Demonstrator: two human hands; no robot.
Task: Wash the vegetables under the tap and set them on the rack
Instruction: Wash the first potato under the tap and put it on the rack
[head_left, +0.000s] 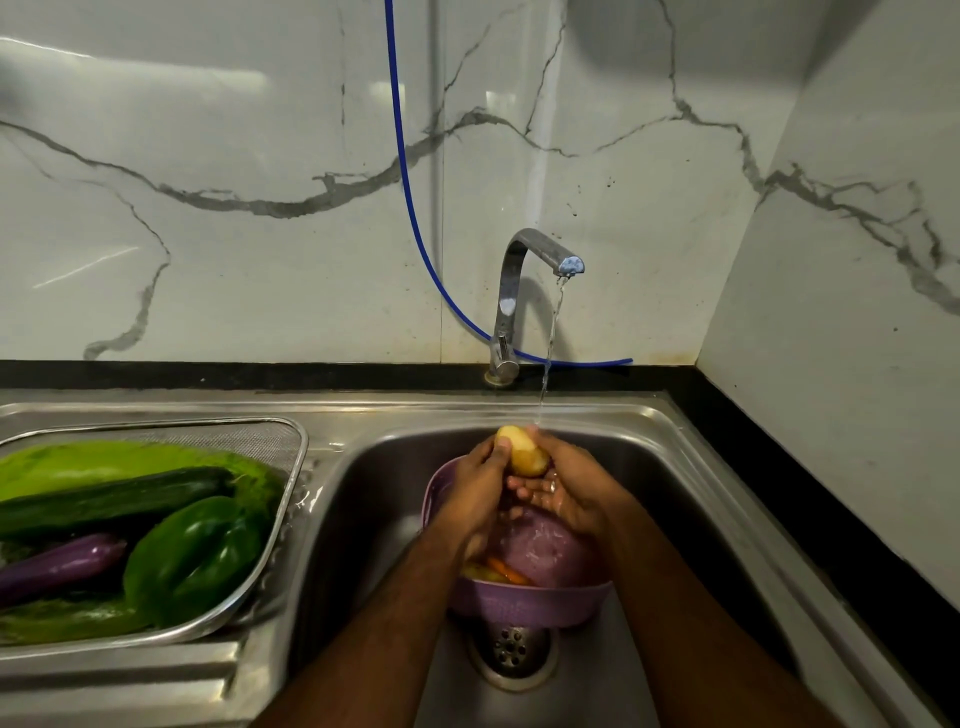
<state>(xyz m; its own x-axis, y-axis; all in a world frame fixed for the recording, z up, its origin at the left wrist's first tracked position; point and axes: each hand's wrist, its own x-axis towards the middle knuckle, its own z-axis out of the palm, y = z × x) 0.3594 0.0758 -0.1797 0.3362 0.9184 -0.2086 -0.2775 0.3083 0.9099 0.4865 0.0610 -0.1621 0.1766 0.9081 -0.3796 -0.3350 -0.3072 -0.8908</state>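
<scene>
Under the tap (540, 260), both my hands gripped the potato (522, 451), left hand (475, 486) nearer the rack (291, 452); right hand (569, 493) seemingly cupped beneath.

My hands work in the sink (675, 457), above the purple basket (524, 603) that fills its middle and sits over part of the drain (511, 649). The tap (519, 291) rises behind them. To the left, the rack (291, 467) is crowded: cucumber (109, 499), green pepper (197, 556), eggplant (57, 566). Bare steel shows along the sink's right side.
</scene>
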